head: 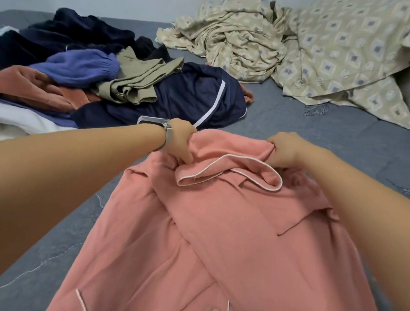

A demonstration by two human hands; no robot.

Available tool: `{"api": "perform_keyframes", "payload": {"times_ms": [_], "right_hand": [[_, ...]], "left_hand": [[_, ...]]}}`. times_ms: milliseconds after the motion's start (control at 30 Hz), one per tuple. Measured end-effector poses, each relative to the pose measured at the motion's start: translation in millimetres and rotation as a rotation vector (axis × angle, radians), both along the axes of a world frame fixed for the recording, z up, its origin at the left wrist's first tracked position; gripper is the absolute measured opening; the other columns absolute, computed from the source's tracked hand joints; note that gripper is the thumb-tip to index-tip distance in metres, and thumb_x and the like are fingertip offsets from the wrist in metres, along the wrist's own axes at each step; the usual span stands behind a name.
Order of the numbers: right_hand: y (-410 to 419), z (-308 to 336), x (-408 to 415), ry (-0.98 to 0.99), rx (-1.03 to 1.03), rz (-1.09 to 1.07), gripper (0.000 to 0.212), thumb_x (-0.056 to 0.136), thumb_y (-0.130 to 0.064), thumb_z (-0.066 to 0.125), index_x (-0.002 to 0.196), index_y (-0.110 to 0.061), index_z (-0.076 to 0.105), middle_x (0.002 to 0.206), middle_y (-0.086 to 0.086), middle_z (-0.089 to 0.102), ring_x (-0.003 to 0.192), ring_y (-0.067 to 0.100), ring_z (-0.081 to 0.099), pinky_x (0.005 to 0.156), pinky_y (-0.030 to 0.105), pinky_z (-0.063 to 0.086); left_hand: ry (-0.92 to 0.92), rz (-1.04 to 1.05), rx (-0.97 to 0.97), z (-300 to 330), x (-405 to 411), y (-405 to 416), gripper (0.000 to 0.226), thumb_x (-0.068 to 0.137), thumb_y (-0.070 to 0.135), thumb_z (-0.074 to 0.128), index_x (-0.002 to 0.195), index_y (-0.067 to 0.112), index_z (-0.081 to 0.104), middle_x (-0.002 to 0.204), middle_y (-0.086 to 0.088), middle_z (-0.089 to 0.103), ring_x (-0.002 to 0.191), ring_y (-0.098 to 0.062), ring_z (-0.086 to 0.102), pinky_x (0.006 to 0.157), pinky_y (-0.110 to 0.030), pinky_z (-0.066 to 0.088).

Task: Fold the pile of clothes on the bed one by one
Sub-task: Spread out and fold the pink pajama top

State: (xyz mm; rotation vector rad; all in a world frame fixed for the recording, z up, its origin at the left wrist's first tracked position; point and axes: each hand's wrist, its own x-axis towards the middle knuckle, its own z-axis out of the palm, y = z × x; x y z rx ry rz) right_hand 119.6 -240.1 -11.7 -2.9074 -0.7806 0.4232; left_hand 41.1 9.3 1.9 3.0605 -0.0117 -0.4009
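A: We have the bed (333, 136) before us, and on its far left the pile of clothes (99, 74) waits unfolded. What could go wrong for us here?

B: The pink pajama shirt (212, 248) is wide and soft. If we pull its top edge unevenly, the body may wrinkle or slide off line on the sheet, and the fold will come crooked. Also the collar (231, 169) is bunched, so it may stay trapped inside.

A: And where does the shirt lie to our fingers?

B: It lies near us, in the middle, front side up. Our left hand (180, 142) has its fingers curled around the far left shoulder cloth; our right hand (282, 150) grips the far right one. The collar sits between them.
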Motion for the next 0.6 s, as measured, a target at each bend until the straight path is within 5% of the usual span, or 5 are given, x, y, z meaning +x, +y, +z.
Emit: {"api": "perform_keyframes", "payload": {"times_ms": [167, 367, 500, 600], "right_hand": [[-25.5, 43.5, -49.0, -0.238, 0.134, 0.04, 0.031, 0.074, -0.027, 0.07, 0.064, -0.022, 0.041, 0.079, 0.004, 0.058, 0.086, 0.032, 0.058, 0.062, 0.033, 0.04], [-67.0, 55.4, -147.3, -0.227, 0.19, 0.074, 0.024, 0.067, -0.016, 0.062, 0.075, -0.024, 0.041, 0.077, -0.003, 0.053, 0.083, 0.031, 0.057, 0.064, 0.041, 0.048], [-93.7, 32.6, -249.7, -0.384, 0.273, 0.08, 0.024, 0.062, -0.017, 0.069, 0.08, -0.024, 0.054, 0.081, -0.002, 0.062, 0.08, 0.028, 0.061, 0.059, 0.036, 0.048], [-111.1, 11.2, -321.5, -0.459, 0.311, 0.053, 0.036, 0.053, -0.018, 0.071, 0.084, -0.027, 0.055, 0.077, -0.008, 0.059, 0.073, 0.024, 0.057, 0.055, 0.031, 0.045]], "left_hand": [[-0.173, -0.04, 0.04, 42.7, -47.6, 2.7, 0.038, 0.059, 0.04, 0.079, 0.076, 0.025, 0.049, 0.078, 0.006, 0.057, 0.076, -0.023, 0.056, 0.059, -0.03, 0.041], [-0.414, -0.186, 0.069, 45.1, -150.2, -21.0, 0.028, 0.071, 0.033, 0.065, 0.092, 0.02, 0.052, 0.096, 0.0, 0.055, 0.093, -0.026, 0.057, 0.062, -0.031, 0.037], [-0.524, -0.231, -0.031, 25.6, -244.7, -38.6, 0.027, 0.062, 0.03, 0.049, 0.088, 0.024, 0.049, 0.08, -0.003, 0.055, 0.071, -0.031, 0.059, 0.05, -0.036, 0.047], [-0.523, -0.151, -0.1, 8.3, -311.9, -49.5, 0.038, 0.053, 0.028, 0.063, 0.09, 0.03, 0.055, 0.08, 0.007, 0.058, 0.069, -0.022, 0.06, 0.05, -0.03, 0.047]]}}
